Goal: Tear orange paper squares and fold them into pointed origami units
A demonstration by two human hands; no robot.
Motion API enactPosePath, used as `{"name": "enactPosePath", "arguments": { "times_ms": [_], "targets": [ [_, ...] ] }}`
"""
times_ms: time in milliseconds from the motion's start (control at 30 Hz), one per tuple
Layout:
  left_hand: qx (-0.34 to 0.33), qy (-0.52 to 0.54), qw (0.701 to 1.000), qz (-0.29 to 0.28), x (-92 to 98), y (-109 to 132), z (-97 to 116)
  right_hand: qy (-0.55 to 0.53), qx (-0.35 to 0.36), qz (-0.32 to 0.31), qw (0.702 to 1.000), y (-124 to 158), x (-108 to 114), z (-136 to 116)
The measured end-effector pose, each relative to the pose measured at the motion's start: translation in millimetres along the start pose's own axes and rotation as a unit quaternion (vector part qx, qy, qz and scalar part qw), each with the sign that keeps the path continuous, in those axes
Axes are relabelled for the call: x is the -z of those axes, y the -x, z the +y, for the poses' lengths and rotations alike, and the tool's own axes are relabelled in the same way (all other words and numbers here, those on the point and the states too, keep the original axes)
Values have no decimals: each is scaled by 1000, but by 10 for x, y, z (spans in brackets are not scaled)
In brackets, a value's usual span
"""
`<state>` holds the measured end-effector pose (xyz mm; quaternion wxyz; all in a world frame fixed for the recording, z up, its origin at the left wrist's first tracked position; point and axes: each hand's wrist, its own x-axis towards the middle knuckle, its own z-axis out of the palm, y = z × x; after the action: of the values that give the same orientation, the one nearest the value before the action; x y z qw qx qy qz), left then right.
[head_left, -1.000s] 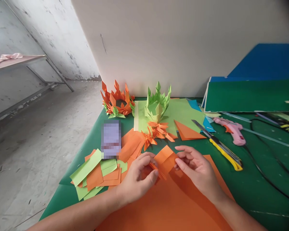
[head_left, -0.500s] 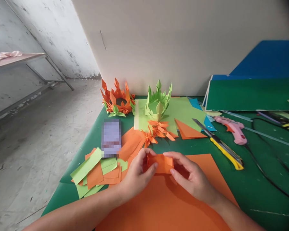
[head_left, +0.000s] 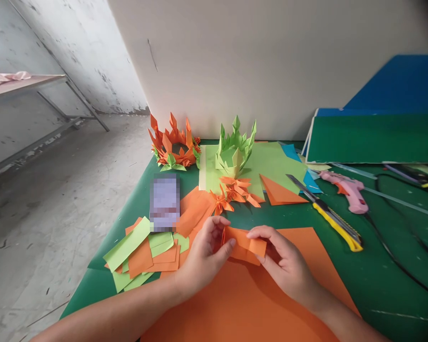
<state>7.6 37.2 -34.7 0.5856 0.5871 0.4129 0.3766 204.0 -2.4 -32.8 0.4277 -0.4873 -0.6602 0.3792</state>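
A small piece of folded orange paper (head_left: 240, 242) is held between my two hands, above a large orange sheet (head_left: 235, 304). My left hand (head_left: 209, 249) pinches its left end, thumb in front and fingers behind. At the right end, my right hand (head_left: 283, 254) grips a creased flap between thumb and fingers. Just beyond my hands lie several orange paper flowers (head_left: 235, 192). Behind them stand a green paper crown (head_left: 234, 152) and, to its left, an orange paper crown (head_left: 174, 145) with green leaves.
Orange and green paper strips (head_left: 142, 256) lie in a pile at left, near a blurred phone-like rectangle (head_left: 164, 202). To the right are a yellow utility knife (head_left: 337, 225), a pink glue gun (head_left: 347, 190) with its cord, and a folded orange triangle (head_left: 281, 192). A green board (head_left: 371, 137) leans behind.
My right hand has shifted slightly right, and the paper's right end now tilts downward with its flap swung outward. My left hand keeps its grip at nearly the same place.
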Motion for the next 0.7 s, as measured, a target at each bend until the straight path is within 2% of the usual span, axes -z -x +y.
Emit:
{"name": "enactPosePath", "arguments": {
  "times_ms": [233,533,700],
  "targets": [
    [2,6,1000,4,-33,9,22,36,36,14,999,-20,3,-74],
    [-15,-25,999,13,-63,39,26,43,11,9,999,-25,-2,-80],
    [-12,-28,1000,4,-76,58,46,7,-30,46,998,-23,-46,-94]
  ]
}}
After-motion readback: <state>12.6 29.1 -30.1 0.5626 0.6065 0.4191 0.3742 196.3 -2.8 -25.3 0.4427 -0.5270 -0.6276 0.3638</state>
